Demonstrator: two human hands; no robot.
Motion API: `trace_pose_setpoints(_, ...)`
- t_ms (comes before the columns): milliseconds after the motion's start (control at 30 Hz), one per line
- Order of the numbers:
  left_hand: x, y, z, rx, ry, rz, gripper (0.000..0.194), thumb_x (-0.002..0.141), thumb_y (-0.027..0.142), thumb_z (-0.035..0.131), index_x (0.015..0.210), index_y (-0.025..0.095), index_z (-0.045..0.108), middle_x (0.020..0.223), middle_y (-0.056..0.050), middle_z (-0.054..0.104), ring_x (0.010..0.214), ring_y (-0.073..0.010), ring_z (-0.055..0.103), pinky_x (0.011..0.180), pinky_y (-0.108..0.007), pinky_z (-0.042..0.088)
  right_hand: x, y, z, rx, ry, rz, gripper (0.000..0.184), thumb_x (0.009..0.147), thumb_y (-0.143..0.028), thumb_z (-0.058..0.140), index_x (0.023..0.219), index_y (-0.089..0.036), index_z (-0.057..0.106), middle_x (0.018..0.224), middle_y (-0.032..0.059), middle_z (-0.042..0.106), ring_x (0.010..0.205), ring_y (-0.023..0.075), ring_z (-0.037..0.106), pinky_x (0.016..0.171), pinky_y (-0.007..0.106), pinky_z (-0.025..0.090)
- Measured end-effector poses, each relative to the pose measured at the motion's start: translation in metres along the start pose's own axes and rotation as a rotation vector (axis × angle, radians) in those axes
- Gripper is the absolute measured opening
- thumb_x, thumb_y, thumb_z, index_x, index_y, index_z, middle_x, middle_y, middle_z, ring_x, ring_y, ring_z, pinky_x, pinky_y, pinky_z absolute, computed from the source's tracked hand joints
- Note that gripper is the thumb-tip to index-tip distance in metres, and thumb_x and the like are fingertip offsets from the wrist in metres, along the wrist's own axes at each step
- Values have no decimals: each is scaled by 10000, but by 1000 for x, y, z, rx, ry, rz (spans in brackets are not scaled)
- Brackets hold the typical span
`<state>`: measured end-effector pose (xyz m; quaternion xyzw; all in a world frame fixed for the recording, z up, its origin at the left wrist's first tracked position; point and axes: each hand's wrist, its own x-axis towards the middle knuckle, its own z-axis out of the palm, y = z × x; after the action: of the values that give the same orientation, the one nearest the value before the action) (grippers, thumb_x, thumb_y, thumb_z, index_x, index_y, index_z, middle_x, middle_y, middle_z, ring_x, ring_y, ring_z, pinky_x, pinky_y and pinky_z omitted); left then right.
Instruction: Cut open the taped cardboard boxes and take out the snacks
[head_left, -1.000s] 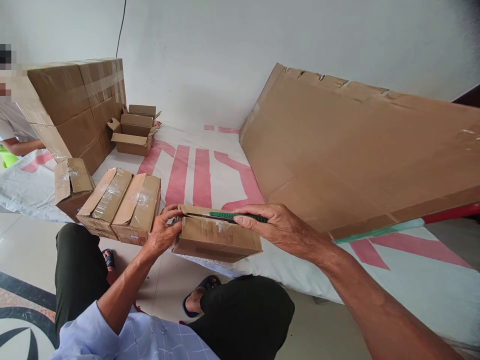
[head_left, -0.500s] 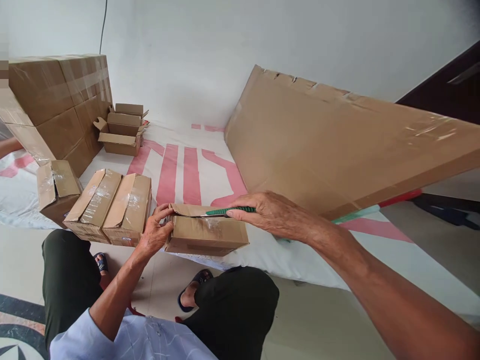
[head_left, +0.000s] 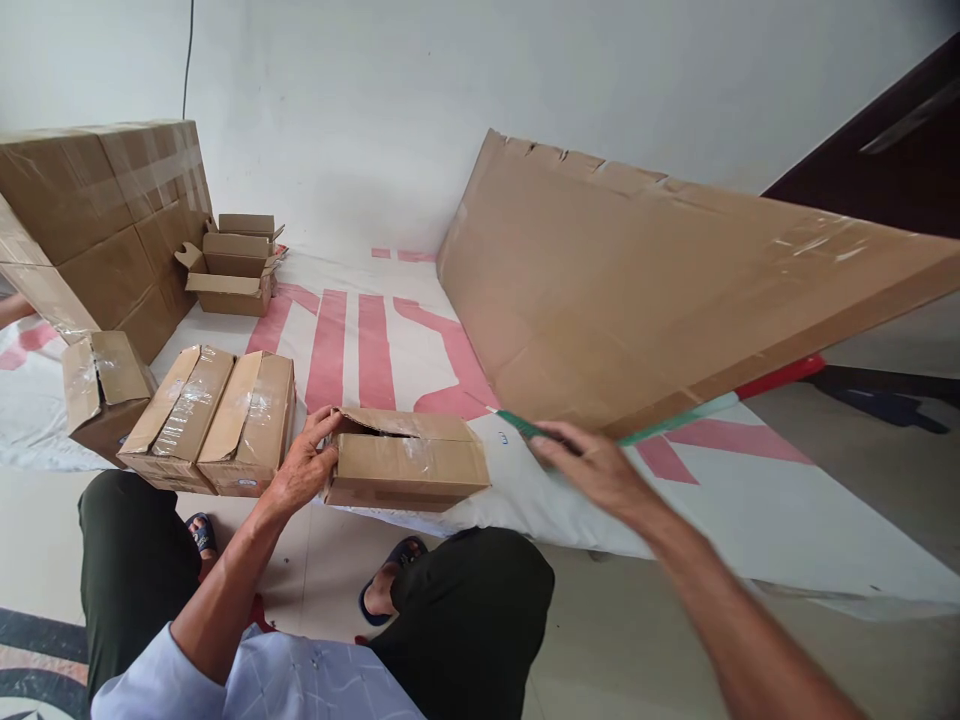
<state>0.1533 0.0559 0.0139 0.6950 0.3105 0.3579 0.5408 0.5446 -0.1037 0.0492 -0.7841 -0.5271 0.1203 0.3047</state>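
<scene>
My left hand (head_left: 306, 462) grips the left end of a small cardboard box (head_left: 420, 462) at the table's front edge. The box's top seam gapes near that hand, and clear tape shows on the lid. To the right of the box, my right hand (head_left: 589, 465) is closed around a green-handled utility knife (head_left: 517, 424), its tip pointing to the upper left above the white cloth. The knife is apart from the box. Motion blurs the right hand slightly.
Taped small boxes (head_left: 247, 410) stand in a row to my left. Behind them are open small boxes (head_left: 229, 290) and a large taped carton (head_left: 112, 220). A big cardboard sheet (head_left: 637, 290) leans by the wall. Another person's hand (head_left: 13, 308) shows at the far left.
My right hand has drawn the utility knife out of the box's top seam and moved right. The seam now gapes wider at the left. My left hand stays on the box.
</scene>
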Motion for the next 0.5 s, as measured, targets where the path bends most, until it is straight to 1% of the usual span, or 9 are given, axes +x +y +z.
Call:
trace_pose_setpoints(67, -1, -2, -3, -11, -24, -13, 657, 819, 144, 640, 1461, 248, 728, 1677, -71, 533, 1625, -270, 416, 1366, -395, 281, -7, 19, 44, 7, 47, 109, 418, 810, -531, 580, 1035, -212, 729, 1046, 165, 814, 947, 356, 748, 856, 481, 591)
trace_pose_setpoints(133, -2, 0, -5, -17, -52, -19, 686, 815, 150, 654, 1489, 264, 707, 1684, -61, 521, 1633, -270, 397, 1369, -399, 276, -13, 31, 81, -17, 92, 161, 390, 774, -512, 572, 1009, -226, 697, 1085, 174, 800, 1013, 360, 736, 920, 501, 578)
trace_pose_setpoints(200, -2, 4, -7, -19, -84, -14, 688, 806, 143, 657, 1480, 270, 712, 1665, -57, 534, 1622, -272, 402, 1361, -405, 294, -15, 38, 104, -14, 106, 173, 362, 761, -497, 566, 983, -237, 685, 1112, 170, 793, 1065, 351, 725, 961, 493, 563)
trace_pose_setpoints(233, -1, 7, -8, -17, -100, -6, 679, 797, 133, 653, 1459, 266, 725, 1644, -60, 549, 1610, -275, 413, 1356, -408, 305, -15, 40, 109, 4, 105, 171, 354, 761, -500, 566, 970, -240, 685, 1103, 161, 794, 1062, 343, 723, 959, 483, 560)
trace_pose_setpoints(300, 0, 15, -8, -7, -122, 11, 647, 777, 109, 634, 1395, 251, 759, 1587, -74, 585, 1577, -284, 439, 1345, -417, 325, -12, 39, 105, 66, 136, 161, 374, 767, -531, 572, 960, -235, 695, 1030, 136, 791, 989, 325, 716, 904, 464, 562)
trace_pose_setpoints(400, 1, 23, -7, 0, -127, 14, 616, 758, 95, 614, 1332, 241, 781, 1522, -89, 613, 1529, -303, 472, 1306, -436, 388, -7, 23, 73, 229, 235, 155, 476, 806, -615, 588, 1014, -212, 733, 802, 52, 721, 753, 256, 638, 719, 397, 530)
trace_pose_setpoints(433, 1, 24, -6, -3, -124, 6, 612, 755, 97, 616, 1326, 241, 781, 1514, -91, 613, 1517, -311, 477, 1279, -437, 424, -6, 13, 58, 289, 225, 147, 515, 829, -641, 595, 1049, -202, 751, 736, 23, 679, 678, 227, 588, 655, 367, 493)
trace_pose_setpoints(467, 2, 24, -6, -9, -122, -1, 608, 752, 101, 622, 1323, 241, 780, 1507, -95, 613, 1505, -318, 482, 1245, -434, 462, -5, 0, 42, 340, 168, 130, 547, 853, -669, 603, 1080, -201, 772, 684, -1, 642, 613, 199, 534, 596, 340, 446)
trace_pose_setpoints(500, 2, 24, -6, -15, -120, -6, 604, 750, 106, 633, 1320, 239, 780, 1499, -98, 611, 1495, -323, 486, 1210, -427, 496, -5, -14, 25, 369, 52, 88, 559, 875, -685, 630, 1109, -205, 796, 691, -4, 649, 595, 182, 517, 575, 324, 418)
